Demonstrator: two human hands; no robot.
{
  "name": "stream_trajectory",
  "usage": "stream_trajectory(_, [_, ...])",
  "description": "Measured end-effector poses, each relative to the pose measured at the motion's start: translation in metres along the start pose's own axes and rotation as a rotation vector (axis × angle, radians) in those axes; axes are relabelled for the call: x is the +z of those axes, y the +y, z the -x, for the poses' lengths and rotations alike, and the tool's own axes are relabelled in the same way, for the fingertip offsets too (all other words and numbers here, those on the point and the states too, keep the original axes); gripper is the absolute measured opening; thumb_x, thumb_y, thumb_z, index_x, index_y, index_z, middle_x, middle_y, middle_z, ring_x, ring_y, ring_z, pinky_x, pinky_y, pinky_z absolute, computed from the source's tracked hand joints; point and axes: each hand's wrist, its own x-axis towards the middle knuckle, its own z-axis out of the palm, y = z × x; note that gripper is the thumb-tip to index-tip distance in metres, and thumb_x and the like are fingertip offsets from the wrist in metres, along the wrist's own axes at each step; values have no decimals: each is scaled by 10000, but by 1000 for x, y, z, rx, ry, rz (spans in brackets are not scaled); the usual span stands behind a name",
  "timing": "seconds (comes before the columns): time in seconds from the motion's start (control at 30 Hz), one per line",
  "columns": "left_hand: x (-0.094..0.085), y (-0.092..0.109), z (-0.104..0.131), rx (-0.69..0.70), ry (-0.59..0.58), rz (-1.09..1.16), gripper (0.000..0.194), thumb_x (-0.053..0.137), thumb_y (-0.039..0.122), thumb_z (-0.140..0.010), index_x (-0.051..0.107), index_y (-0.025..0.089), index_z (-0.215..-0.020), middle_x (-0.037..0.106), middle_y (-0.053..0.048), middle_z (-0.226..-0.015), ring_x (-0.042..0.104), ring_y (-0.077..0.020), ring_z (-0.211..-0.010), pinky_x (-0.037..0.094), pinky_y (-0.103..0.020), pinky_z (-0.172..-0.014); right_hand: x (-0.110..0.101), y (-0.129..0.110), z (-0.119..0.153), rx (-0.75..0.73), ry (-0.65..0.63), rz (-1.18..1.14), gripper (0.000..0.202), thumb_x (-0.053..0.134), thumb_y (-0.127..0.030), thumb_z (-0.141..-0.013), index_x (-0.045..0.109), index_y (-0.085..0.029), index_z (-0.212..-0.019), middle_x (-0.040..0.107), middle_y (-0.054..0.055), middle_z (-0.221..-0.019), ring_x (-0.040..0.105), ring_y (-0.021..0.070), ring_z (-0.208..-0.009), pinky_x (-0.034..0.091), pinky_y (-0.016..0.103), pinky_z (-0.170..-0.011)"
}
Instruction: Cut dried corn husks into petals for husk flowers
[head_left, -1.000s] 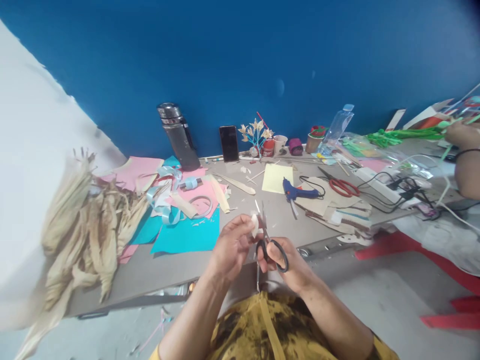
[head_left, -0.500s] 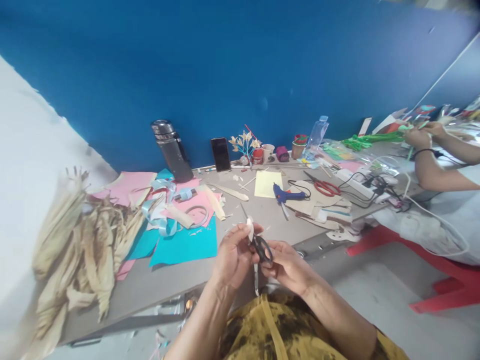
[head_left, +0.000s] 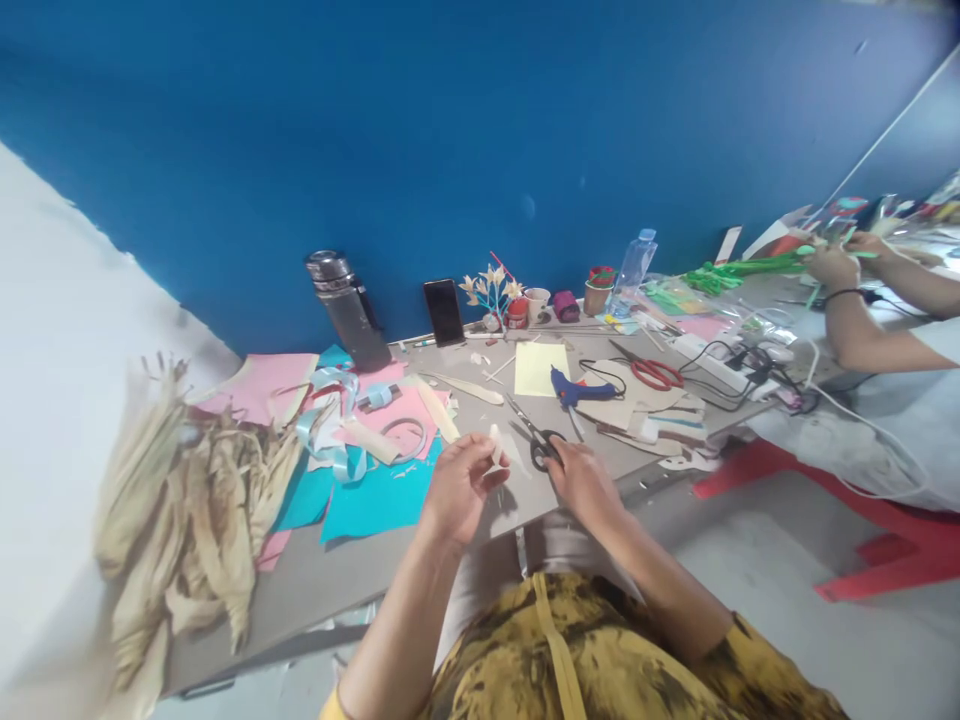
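Observation:
My left hand (head_left: 459, 490) pinches a small pale piece (head_left: 495, 440), cream-white and petal-shaped, upright between thumb and fingers just above the table's front part. To its right, my right hand (head_left: 586, 485) has its fingers on the black handles of a pair of scissors (head_left: 537, 434). The scissors lie low at the tabletop with blades parted, pointing away and to the left. A long pale husk strip (head_left: 466, 387) lies beyond my hands. Close to the scissors is a blue hot glue gun (head_left: 581, 389), beside a pale yellow paper square (head_left: 541, 362).
Dried corn husks (head_left: 202, 520) heap at the left, near blue paper (head_left: 375, 508) and ribbon. A thermos (head_left: 349, 315), a phone (head_left: 444, 312) and a husk-flower bunch (head_left: 491, 290) stand along the wall. Red-handled scissors (head_left: 656, 375) and a power strip (head_left: 716, 365) lie right, near a co-worker's hands (head_left: 836, 262).
The scissors have moved from between my hands down to the tabletop on the right, with my right hand on them. My hands have parted; the pale piece stays in my left.

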Motion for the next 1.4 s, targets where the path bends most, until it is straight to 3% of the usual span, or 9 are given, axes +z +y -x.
stream_trajectory(0.2, [1, 9, -12, -53, -122, -81, 153, 718, 232, -682, 586, 157, -666, 614, 0, -615, 599, -123, -564, 507, -260, -606, 0, -2, -2, 40, 0, 13, 355, 520, -236, -968, 582, -123, -1299, 716, 145, -1124, 649, 254, -1052, 435, 298, -899])
stream_trajectory(0.4, [4, 14, -21, -84, -199, -159, 163, 716, 242, -701, 575, 163, -688, 640, -14, -620, 606, -134, -526, 490, -259, -564, -10, -6, -8, 57, -46, -45, 244, 526, -245, -959, 636, -153, -1157, 728, 128, -1038, 676, 259, -957, 457, 316, -818])
stream_trajectory(0.57, [3, 20, -24, -80, -234, -299, 170, 693, 265, -725, 564, 167, -670, 628, -15, -587, 587, -128, -498, 456, -245, -543, -15, -8, -3, -55, 86, -317, 239, 493, -251, -954, 701, -195, -1058, 697, 136, -1170, 672, 259, -989, 478, 361, -860])
stream_trajectory(0.63, [4, 24, -25, -71, -237, -404, 161, 681, 264, -716, 568, 166, -658, 626, -17, -575, 585, -130, -490, 452, -248, -549, -23, -11, -2, -100, 85, -544, 227, 525, -329, -947, 722, -215, -947, 729, 108, -1021, 676, 245, -873, 495, 357, -784])
stream_trajectory(0.77, [9, 32, -23, -63, -320, -624, 109, 654, 239, -693, 595, 164, -641, 628, -18, -563, 620, -157, -532, 450, -256, -577, -47, -19, -12, -89, -219, -1000, 359, 581, -529, -903, 690, -189, -865, 615, 21, -667, 531, 152, -565, 382, 268, -520])
stream_trajectory(0.9, [10, 36, -25, -70, -402, -732, 112, 637, 242, -721, 597, 169, -647, 654, -33, -566, 631, -168, -567, 448, -265, -618, -58, -24, -26, -92, -459, -1195, 376, 720, -519, -798, 646, -155, -740, 501, -30, -575, 404, 96, -530, 270, 231, -496])
stream_trajectory(1.0, [7, 35, -29, -89, -397, -665, 128, 658, 257, -737, 613, 160, -667, 659, -44, -589, 628, -167, -578, 449, -269, -625, -54, -27, -34, -25, -498, -1323, 354, 752, -464, -778, 621, -148, -685, 480, -43, -532, 374, 79, -504, 251, 224, -488])
stream_trajectory(1.2, [8, 24, -36, -133, -323, -189, 375, 690, 518, -781, 669, 146, -819, 653, -75, -753, 638, -205, -709, 504, -314, -644, -53, -38, -43, 34, -386, -1485, 375, 752, -478, -777, 595, -147, -699, 627, 13, -616, 381, 58, -464, 207, 216, -454])
stream_trajectory(1.4, [12, 13, -38, -120, -259, -148, 250, 802, 319, -711, 634, 136, -686, 610, -29, -644, 556, -121, -604, 457, -247, -626, -56, -42, -43, -3, -340, -1436, 385, 743, -503, -795, 614, -150, -708, 619, 4, -552, 432, 75, -453, 269, 213, -448])
